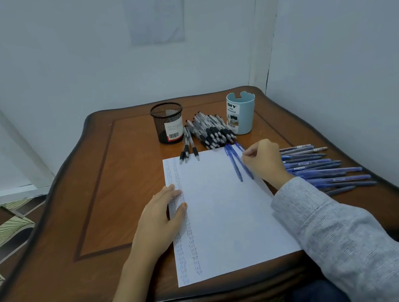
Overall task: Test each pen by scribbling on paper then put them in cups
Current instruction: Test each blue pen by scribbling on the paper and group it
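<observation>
Left hand (161, 218) flat, fingers straight, pressing paper (224, 209) at its left edge, near table (94, 186) front. Right hand (264, 161) fingers curled round blurred blue pen (247, 169) over paper's far right corner. Black pens (212, 131) heaped between mesh cup (168, 123) and blue cup (241, 113), far edge. Loose blue pens (323, 167) along right edge.

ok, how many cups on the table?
2. Black mesh cup at the back, left of the pen pile; blue cup right of the pile. Both upright. Nothing seems to hide a third.
</observation>
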